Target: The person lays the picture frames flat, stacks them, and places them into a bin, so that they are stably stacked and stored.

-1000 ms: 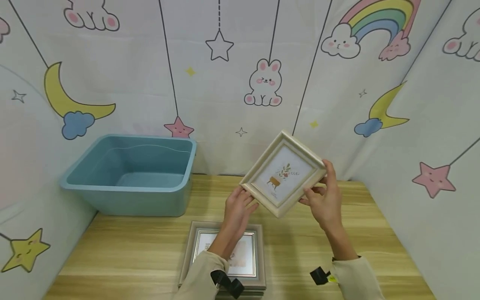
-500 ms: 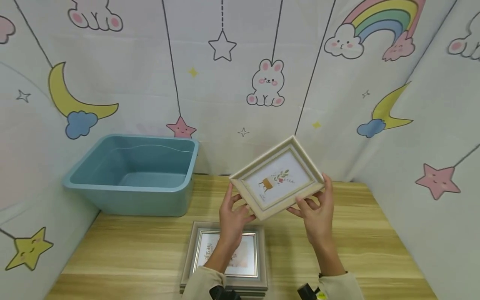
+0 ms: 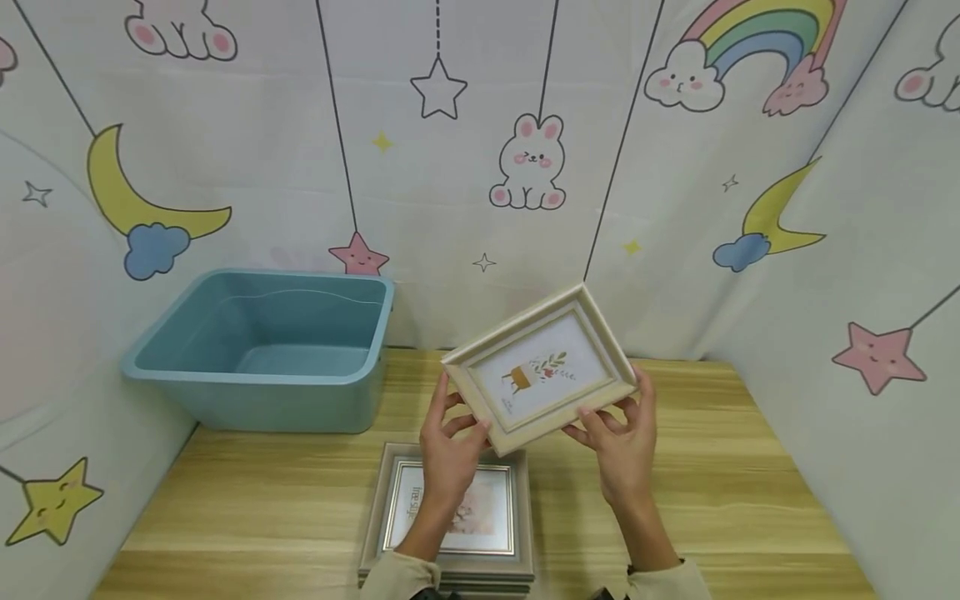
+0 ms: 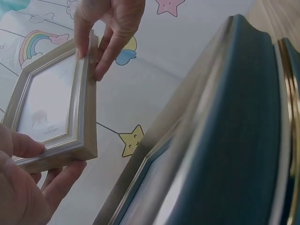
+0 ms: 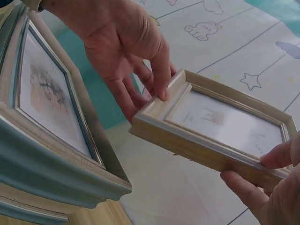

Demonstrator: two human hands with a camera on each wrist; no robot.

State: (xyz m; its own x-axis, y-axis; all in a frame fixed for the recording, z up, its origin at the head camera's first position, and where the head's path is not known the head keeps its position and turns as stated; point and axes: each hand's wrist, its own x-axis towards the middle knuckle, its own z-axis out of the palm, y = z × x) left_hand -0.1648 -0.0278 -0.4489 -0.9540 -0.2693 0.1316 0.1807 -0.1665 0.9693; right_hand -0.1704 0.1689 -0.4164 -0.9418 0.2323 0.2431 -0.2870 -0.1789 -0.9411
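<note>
A cream picture frame (image 3: 547, 371) with a small potted-plant print is held tilted above the table in the head view. My left hand (image 3: 450, 454) grips its lower left end, thumb on the front and fingers at the back. At the lower right edge my right hand (image 3: 626, 442) pinches it the same way. Both wrist views show the thumbs on the face of the frame (image 4: 51, 98) and fingers along its underside. Below the left forearm lies a stack of larger picture frames (image 3: 521, 508), the top one showing a pinkish print partly hidden by that arm.
On the left of the wooden table (image 3: 720, 500) stands a blue-green plastic tub (image 3: 285, 408), with nothing visible inside. A white cloth (image 3: 465, 183) printed with rabbits, stars and moons hangs behind and along both sides.
The cream frame has turned anticlockwise toward level and come lower and slightly left. My left hand has shifted its hold onto the left end; the right hand moved down with the frame.
</note>
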